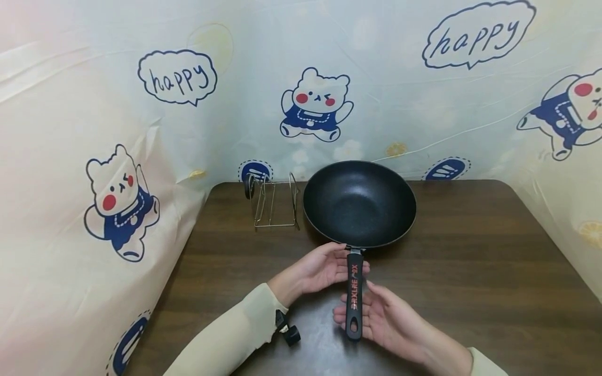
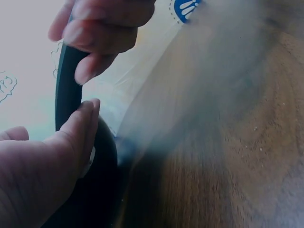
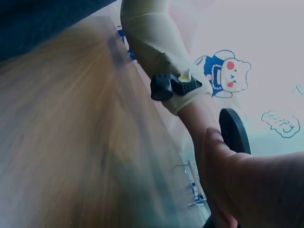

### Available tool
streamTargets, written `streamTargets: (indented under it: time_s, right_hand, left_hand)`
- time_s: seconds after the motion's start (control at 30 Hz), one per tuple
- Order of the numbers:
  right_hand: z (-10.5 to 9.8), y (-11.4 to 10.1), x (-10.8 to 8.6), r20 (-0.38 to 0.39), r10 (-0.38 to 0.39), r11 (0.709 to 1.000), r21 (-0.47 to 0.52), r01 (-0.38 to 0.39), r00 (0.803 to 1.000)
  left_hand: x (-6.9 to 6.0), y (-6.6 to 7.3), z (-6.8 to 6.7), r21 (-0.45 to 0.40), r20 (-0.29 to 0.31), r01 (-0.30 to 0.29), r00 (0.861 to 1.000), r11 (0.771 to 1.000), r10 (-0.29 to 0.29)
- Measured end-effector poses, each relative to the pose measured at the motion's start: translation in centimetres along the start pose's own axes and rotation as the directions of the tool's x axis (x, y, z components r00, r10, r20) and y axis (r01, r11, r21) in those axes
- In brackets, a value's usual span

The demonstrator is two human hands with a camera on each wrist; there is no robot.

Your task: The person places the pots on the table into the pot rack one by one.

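Observation:
A black frying pan (image 1: 359,203), deep and round like a wok, has its handle (image 1: 354,292) with red lettering facing me. My left hand (image 1: 324,267) is at the pan end of the handle, its fingers passing behind it and its thumb near the rim. Lower down, my right hand (image 1: 390,318) has its loosely extended fingers behind the handle and its thumb raised off it. In the left wrist view, the handle (image 2: 69,95) runs between both hands, neither closed around it. Part of the handle (image 3: 232,130) also shows in the right wrist view.
Left of the pan stands a wire rack (image 1: 275,225) with a black round part (image 1: 249,186) at its back. The brown wooden table (image 1: 479,261) meets a printed cloth (image 1: 395,99) at the back and sides. A black wrist device (image 1: 288,329) sits on the left sleeve.

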State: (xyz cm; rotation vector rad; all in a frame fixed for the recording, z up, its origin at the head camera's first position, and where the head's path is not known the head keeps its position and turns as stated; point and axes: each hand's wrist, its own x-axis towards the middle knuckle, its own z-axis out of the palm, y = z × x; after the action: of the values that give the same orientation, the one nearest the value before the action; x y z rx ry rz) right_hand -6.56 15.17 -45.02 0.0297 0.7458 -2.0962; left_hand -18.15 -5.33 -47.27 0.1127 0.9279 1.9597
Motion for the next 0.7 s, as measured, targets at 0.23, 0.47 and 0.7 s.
streamTargets:
  time_s: [0.23, 0.47, 0.7]
  right_hand:
    - [0.8, 0.2, 1.2, -0.033, -0.045, 0.999, -0.024, 0.044, 0.998]
    - [2.0, 0.6, 1.7, -0.15, -0.071, 0.997, -0.041, 0.065, 0.986]
    - [2.8, 1.1, 2.0, -0.249, -0.096, 0.994, -0.073, 0.08, 0.964]
  left_hand:
    - [1.4, -0.4, 0.6, 0.002, 0.052, 0.023, 0.998, 1.0, -0.023]
    - [2.6, -1.1, 1.5, -0.105, -0.011, 0.019, 1.0, 0.994, -0.02]
    - [2.9, -1.5, 2.1, -0.105, -0.074, -0.014, 0.997, 0.994, 0.006]
